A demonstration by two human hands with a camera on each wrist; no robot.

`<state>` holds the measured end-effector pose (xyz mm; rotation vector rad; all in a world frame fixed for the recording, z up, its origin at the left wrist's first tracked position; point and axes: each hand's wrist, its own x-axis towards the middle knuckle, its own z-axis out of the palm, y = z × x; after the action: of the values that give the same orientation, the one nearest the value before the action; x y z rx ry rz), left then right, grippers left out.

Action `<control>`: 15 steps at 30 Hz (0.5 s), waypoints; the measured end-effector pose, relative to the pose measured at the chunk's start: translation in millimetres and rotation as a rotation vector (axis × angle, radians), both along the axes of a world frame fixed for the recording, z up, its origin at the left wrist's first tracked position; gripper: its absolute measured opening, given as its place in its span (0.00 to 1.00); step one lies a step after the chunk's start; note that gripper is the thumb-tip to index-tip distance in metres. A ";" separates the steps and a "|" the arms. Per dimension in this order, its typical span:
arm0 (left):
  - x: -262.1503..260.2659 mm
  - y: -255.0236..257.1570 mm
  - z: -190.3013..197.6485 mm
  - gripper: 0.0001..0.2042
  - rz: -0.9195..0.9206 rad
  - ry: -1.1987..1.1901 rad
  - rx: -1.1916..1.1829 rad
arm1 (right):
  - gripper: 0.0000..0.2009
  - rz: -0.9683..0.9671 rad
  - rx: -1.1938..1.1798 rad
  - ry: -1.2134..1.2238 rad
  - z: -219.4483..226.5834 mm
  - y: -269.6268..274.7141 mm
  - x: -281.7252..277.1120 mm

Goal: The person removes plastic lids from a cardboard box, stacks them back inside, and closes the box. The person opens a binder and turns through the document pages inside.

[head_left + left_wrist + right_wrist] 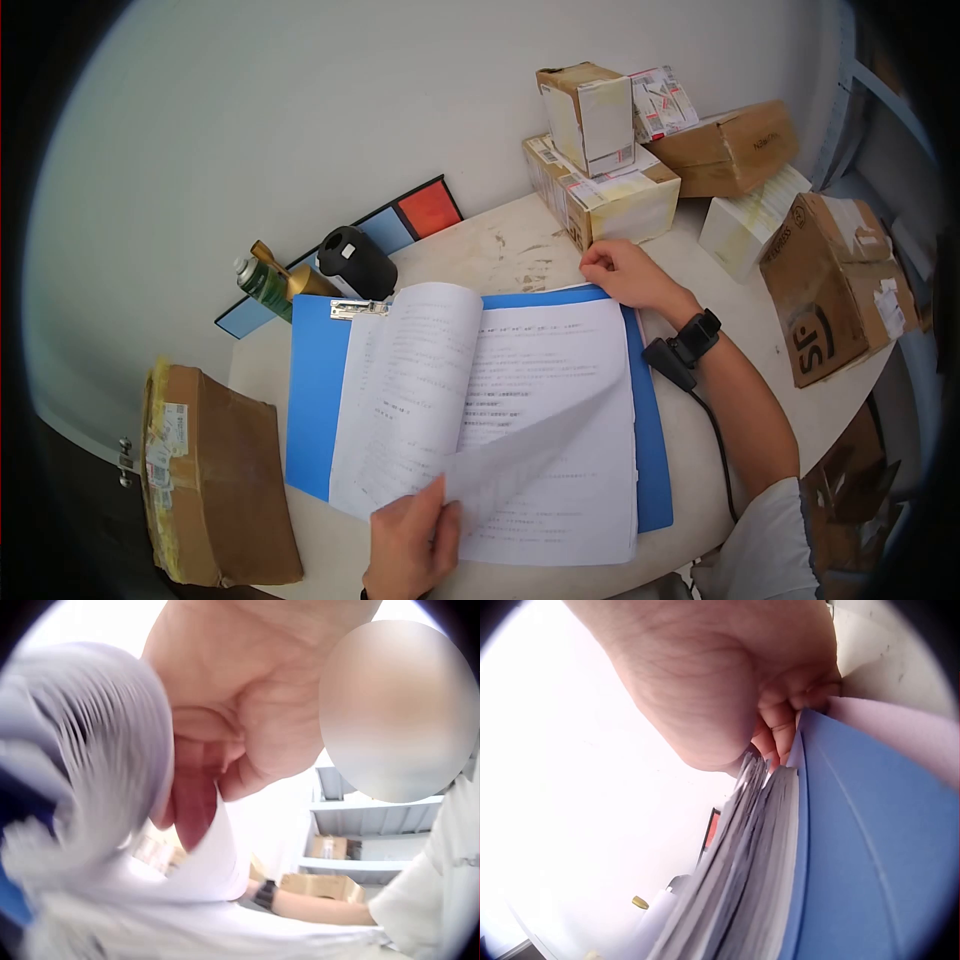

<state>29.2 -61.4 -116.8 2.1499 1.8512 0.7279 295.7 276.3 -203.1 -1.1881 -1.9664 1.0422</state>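
Note:
A thick stack of printed pages [550,520] lies in a blue clipboard folder [655,480] with a metal clip [357,309] at its top left. Several turned pages curl over in a roll [425,370] on the left. Between thumb and fingers my left hand [412,540] pinches the lower corner of one lifted page [520,455], which slants across the sheet below. At the folder's top right corner, my right hand [640,275] grips the edge with curled fingers. The right wrist view shows those fingers [780,731] at the corner of the stack and the blue cover [855,847].
Behind the folder stand a black cylindrical holder [357,263], a green bottle [264,285] and a gold object [308,283]. Cardboard boxes [625,205] are piled at the back right, with an SF box [835,285] nearer. Another carton [222,475] is at the left.

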 end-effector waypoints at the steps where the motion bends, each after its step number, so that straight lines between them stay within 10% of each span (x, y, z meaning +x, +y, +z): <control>1: -8.4 -2.7 2.7 0.27 0.281 -0.133 0.120 | 0.09 -0.012 -0.003 -0.001 -0.7 -0.2 0.4; 3: -25.3 3.7 8.7 0.33 0.716 -0.301 0.359 | 0.09 -0.016 0.012 0.028 -3.4 -0.5 -0.3; 6: -43.8 2.1 10.2 0.37 0.877 0.004 0.696 | 0.09 -0.038 0.064 -0.035 -1.2 -1.2 -0.9; 8: -21.6 -6.2 15.2 0.36 0.657 0.099 0.657 | 0.09 -0.034 0.049 -0.043 0.3 -1.9 -0.5; 12: 47.8 20.7 35.8 0.25 -0.420 0.178 -0.020 | 0.10 -0.009 0.007 -0.048 4.2 -2.2 -0.8; 15: 44.8 11.9 7.5 0.38 -0.476 0.230 -0.141 | 0.09 -0.002 0.007 -0.025 -1.2 -0.3 0.3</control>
<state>74.1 -49.5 -109.3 2.5176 1.3370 0.2493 296.0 275.9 -204.3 -1.2042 -1.9863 1.0235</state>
